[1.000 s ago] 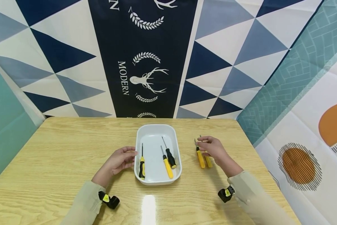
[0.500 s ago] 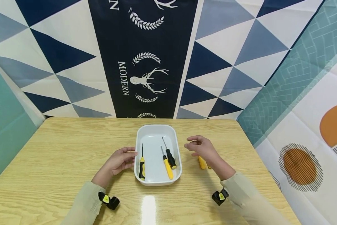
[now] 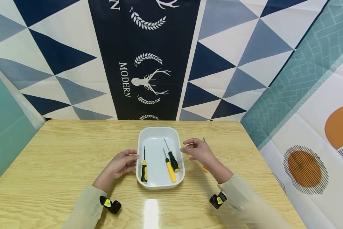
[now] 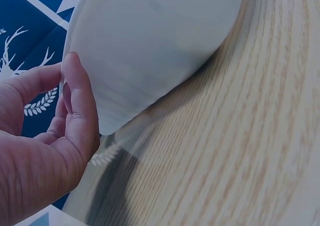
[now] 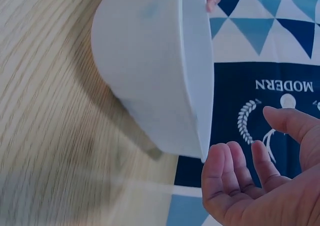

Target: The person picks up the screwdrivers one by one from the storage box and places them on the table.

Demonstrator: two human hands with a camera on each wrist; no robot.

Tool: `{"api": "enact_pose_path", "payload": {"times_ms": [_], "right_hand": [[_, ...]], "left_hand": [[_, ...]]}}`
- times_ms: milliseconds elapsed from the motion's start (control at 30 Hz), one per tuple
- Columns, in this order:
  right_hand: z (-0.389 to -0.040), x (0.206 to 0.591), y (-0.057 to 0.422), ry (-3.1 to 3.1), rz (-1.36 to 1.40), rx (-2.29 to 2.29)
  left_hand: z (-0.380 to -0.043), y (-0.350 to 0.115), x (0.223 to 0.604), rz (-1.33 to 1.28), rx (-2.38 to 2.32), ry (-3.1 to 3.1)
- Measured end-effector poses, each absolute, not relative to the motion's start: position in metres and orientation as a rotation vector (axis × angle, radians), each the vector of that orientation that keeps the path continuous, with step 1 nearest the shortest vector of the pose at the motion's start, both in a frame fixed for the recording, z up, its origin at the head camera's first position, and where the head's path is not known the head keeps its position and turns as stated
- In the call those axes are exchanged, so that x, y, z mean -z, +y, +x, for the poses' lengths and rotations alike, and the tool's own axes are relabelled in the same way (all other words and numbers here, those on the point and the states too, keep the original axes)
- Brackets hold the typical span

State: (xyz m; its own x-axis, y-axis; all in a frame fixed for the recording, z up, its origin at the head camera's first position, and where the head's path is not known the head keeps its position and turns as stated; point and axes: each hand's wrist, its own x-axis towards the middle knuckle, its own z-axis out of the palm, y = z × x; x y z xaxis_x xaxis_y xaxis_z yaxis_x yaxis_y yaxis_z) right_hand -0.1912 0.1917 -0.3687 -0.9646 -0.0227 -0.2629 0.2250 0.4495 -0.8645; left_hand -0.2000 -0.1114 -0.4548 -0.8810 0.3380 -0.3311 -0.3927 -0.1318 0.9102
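A white plastic tray (image 3: 161,186) stands on the wooden table in the head view. Inside lie a yellow-and-black screwdriver (image 3: 144,171) at the left, a yellow-handled screwdriver (image 3: 170,171) and a black-handled screwdriver (image 3: 173,161) at the right. My left hand (image 3: 124,163) pinches the tray's left rim; in the left wrist view, a digit rests against the outer wall. Beside the right rim is my right hand (image 3: 198,151), holding nothing, its fingers loosely bent and thumb apart in the right wrist view. Behind it, a yellow handle (image 3: 205,169) on the table is mostly hidden.
The wooden table (image 3: 74,152) meets a patterned cloth backdrop (image 3: 148,105) at its far edge. More patterned cloth (image 3: 306,149) hangs along the right side. Black cameras (image 3: 111,205) are strapped to both wrists.
My right hand has moved left, from over the yellow-handled screwdrivers on the table to the tray's right rim. The left hand, the tray and its screwdrivers have stayed in place.
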Motion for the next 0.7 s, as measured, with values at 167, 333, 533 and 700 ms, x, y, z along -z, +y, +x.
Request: {"api": "enact_pose_path", "payload": {"times_ms": [167, 333, 533, 700], "right_hand": [[-0.19, 0.368, 0.182, 2.436, 0.18, 1.545], [-0.19, 0.368, 0.175, 2.437, 0.172, 1.537], [-0.19, 0.369, 0.17, 2.429, 0.159, 1.522], [-0.192, 0.371, 0.167, 2.421, 0.183, 1.517]], "left_hand": [[-0.199, -0.112, 0.454, -0.058, -2.056, 1.674], [-0.199, -0.111, 0.453, -0.061, -2.057, 1.669], [-0.199, -0.112, 0.454, -0.067, -2.055, 1.673], [-0.2, -0.111, 0.453, -0.059, -2.049, 1.677]]}}
